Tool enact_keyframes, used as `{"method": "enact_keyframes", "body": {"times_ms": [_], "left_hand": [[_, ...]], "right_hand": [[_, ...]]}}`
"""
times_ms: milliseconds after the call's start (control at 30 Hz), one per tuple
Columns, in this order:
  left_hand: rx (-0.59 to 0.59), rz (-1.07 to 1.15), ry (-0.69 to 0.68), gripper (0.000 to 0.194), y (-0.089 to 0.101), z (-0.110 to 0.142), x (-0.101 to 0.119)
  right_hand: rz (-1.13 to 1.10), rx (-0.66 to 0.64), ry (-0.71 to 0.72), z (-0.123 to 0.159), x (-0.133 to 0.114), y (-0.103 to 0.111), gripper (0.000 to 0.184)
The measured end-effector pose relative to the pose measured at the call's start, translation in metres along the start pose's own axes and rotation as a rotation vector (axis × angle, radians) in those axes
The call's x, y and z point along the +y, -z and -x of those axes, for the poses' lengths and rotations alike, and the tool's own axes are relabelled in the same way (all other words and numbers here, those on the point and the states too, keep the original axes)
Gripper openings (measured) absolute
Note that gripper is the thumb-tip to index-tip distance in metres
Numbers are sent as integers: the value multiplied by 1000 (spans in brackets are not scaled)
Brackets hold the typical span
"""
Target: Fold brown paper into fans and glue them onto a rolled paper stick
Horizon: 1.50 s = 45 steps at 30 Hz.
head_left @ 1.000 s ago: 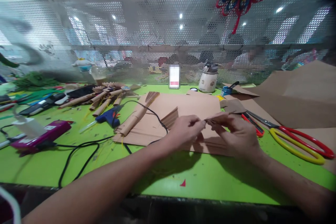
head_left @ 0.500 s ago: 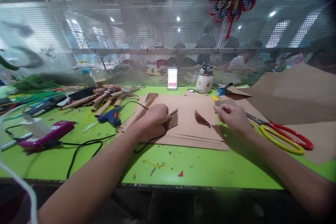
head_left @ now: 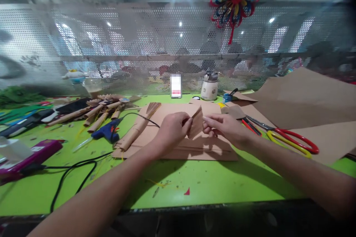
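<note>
My left hand [head_left: 174, 129] pinches a small piece of pleated brown paper [head_left: 197, 122] by its left side. It is held up above a stack of brown paper sheets [head_left: 172, 109]. My right hand [head_left: 222, 124] has its thumb and fingertips closed at the paper's right edge. A rolled brown paper tube [head_left: 136, 133] with a fringed end lies on the stack's left part. Beyond it is a blue glue gun [head_left: 107, 132] with a black cord.
Large scissors [head_left: 294, 142] and a red cutter [head_left: 250, 126] lie at right. Left stand a purple power strip [head_left: 33, 157] and several paper rolls [head_left: 94, 113]. A phone [head_left: 175, 87] and a white bottle [head_left: 209, 89] stand at the back of the green table [head_left: 211, 181].
Both hands first worked a dark folded piece, which was dropped on the stack. My left hand took up another pleated piece from the sheets, and my right hand came back to it.
</note>
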State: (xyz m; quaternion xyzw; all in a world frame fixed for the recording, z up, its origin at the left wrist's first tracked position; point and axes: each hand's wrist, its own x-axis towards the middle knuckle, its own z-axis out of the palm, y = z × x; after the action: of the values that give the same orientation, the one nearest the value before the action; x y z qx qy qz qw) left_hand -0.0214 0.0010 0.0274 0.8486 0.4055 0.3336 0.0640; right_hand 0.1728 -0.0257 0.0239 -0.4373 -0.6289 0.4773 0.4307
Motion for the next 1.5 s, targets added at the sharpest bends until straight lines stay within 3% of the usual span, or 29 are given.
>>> {"method": "enact_keyframes", "body": {"times_ms": [100, 167, 433, 667, 800, 1133, 1300, 1500], "left_hand": [[39, -27, -110, 21, -5, 6, 7], [23, 17, -99, 21, -9, 8, 9], [-287, 623, 216, 30, -21, 4, 6], [-438, 1057, 415, 30, -24, 9, 12], [-495, 1289, 451, 31, -25, 12, 14], [-513, 1398, 512, 31, -23, 13, 21], [-450, 1451, 576, 30, -24, 14, 21], [-441, 1330, 538, 31, -28, 16, 19]], "right_hand": [[-114, 27, 51, -6, -5, -9, 32], [-160, 84, 75, -9, 1, -12, 34], [-239, 56, 40, -9, 30, 8, 33], [-218, 32, 47, -7, 29, 11, 28], [-131, 72, 72, -3, 24, 7, 31], [-91, -6, 213, 0, 17, 9, 27], [-172, -46, 172, -1, 18, 11, 25], [-144, 50, 118, -3, 21, 9, 34]]}}
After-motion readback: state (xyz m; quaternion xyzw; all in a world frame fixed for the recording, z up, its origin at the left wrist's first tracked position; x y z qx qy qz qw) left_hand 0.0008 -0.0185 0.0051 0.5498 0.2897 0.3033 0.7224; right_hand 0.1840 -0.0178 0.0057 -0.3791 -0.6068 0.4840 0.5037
